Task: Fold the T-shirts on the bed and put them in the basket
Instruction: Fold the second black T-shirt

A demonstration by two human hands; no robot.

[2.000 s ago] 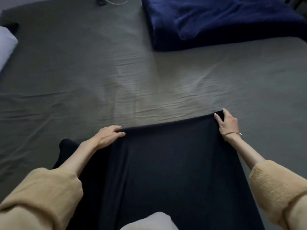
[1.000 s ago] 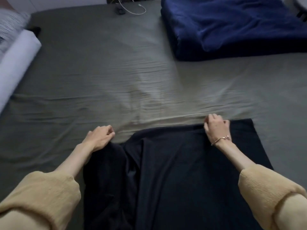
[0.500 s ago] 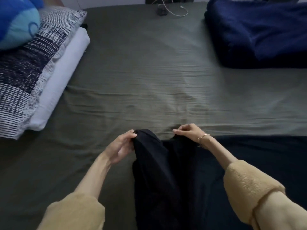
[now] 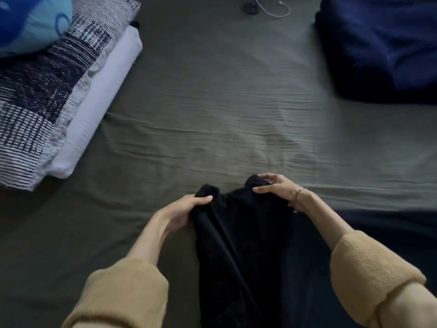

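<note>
A black T-shirt (image 4: pixel 246 245) lies bunched lengthwise on the grey-green bed sheet (image 4: pixel 212 119), running from the middle of the view down to the near edge. My left hand (image 4: pixel 186 209) grips its far left corner, fingers curled round the cloth. My right hand (image 4: pixel 276 188), with a thin bracelet at the wrist, pinches the far right corner, a hand's width from the left hand. More dark cloth (image 4: pixel 387 223) spreads flat to the right, under my right forearm. No basket is in view.
A striped pillow (image 4: pixel 40 91) on a white pillow (image 4: pixel 99 98) lies at the left, with a blue cushion (image 4: pixel 28 20) on top. A folded navy blanket (image 4: pixel 383 46) fills the far right. A small dark object and a white cable (image 4: pixel 272 9) lie at the far edge.
The shirt lay spread flat with my hands wide apart at its far corners. My hands have come together, gathering the far edge into a narrow bunch. The view has swung left.
</note>
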